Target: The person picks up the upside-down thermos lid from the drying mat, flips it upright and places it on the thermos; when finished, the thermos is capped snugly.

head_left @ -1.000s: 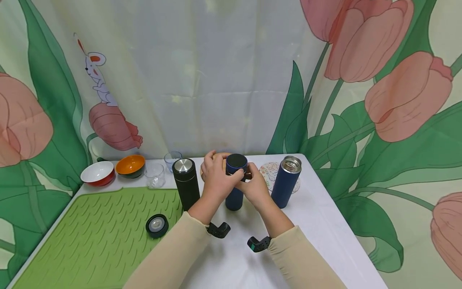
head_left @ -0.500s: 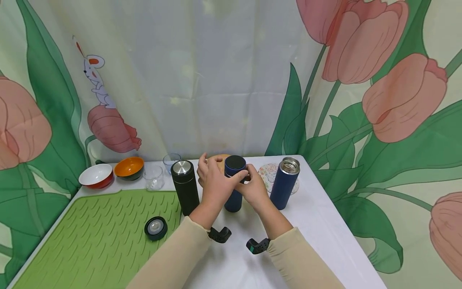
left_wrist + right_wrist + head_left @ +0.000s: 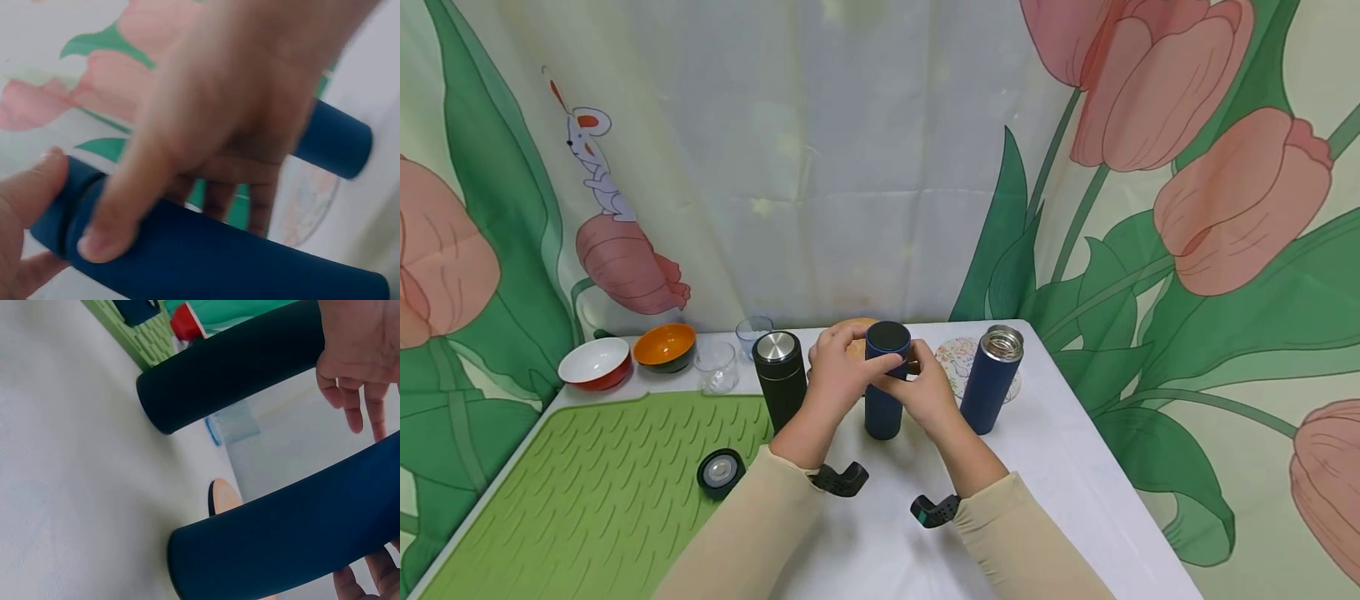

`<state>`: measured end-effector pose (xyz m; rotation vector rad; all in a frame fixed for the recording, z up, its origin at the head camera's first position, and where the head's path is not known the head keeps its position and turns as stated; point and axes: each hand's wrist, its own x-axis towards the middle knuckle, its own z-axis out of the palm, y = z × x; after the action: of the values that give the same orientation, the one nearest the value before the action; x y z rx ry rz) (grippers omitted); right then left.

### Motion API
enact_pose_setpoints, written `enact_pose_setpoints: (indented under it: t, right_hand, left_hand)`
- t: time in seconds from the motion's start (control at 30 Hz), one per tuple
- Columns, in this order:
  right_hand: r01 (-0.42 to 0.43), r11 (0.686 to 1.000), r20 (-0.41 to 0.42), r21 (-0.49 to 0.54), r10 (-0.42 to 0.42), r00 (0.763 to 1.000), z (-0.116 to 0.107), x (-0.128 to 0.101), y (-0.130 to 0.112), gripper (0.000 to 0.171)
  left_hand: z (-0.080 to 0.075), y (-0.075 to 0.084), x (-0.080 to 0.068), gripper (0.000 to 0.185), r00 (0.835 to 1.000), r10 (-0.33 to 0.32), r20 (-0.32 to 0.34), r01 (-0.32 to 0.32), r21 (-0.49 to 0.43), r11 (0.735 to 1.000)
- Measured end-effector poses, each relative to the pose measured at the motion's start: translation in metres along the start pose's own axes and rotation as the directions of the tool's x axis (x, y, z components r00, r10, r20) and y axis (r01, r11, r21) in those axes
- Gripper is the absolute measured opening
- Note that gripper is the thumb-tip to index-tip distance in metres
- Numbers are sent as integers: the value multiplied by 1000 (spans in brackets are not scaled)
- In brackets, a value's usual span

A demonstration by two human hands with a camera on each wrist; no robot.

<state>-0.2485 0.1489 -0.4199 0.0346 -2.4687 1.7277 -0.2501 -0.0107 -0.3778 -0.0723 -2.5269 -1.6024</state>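
A dark blue thermos (image 3: pixel 883 414) stands upright on the table between my hands. My left hand (image 3: pixel 837 371) pinches its lid (image 3: pixel 52 206) between thumb and fingers. Just below the lid seam, my right hand (image 3: pixel 931 395) holds the neck, thumb on the near side and fingers round the far side. To the right stands a second blue thermos (image 3: pixel 992 392) with no lid, its steel mouth showing. A black thermos (image 3: pixel 779 385) with a steel-topped lid stands left of my left hand.
A green mat (image 3: pixel 572 492) covers the table's left side, with a black lid (image 3: pixel 721 473) lying on it. Along the back are a red bowl (image 3: pixel 597 367), an orange bowl (image 3: pixel 665 346), clear glasses (image 3: pixel 717 368) and a wooden disc (image 3: pixel 856 325). A patterned round mat (image 3: pixel 955 358) lies behind the right thermos.
My left hand's fingers, spread away from the lid half a second ago, have come in against it, and its wrist has shifted left. My right hand stays in place at the neck.
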Motion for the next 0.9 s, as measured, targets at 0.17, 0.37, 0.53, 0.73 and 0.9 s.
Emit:
enact_pose_setpoints:
  t: [0.17, 0.37, 0.53, 0.73, 0.9]
  right_hand:
    - [3, 1000, 0, -9, -3, 1000, 0, -1, -1, 56]
    - [-7, 1000, 6, -8, 7, 1000, 0, -1, 1, 56]
    - [13, 1000, -2, 18, -13, 1000, 0, -1, 2, 50]
    - [10, 1000, -16, 10, -10, 1000, 2, -1, 2, 49]
    - [6, 1000, -25, 10, -6, 1000, 2, 0, 2, 50]
  left_hand:
    - [-12, 1, 7, 68, 991, -25, 131, 28, -27, 999]
    - [-5, 1, 2, 68, 997, -20, 71, 21, -6, 1000]
    - [15, 2, -8, 80, 996, 56, -75, -52, 45, 998]
    - [26, 5, -9, 93, 973, 114, -203, -98, 90, 991]
    - [24, 2, -4, 81, 969, 157, -192, -142, 90, 986]
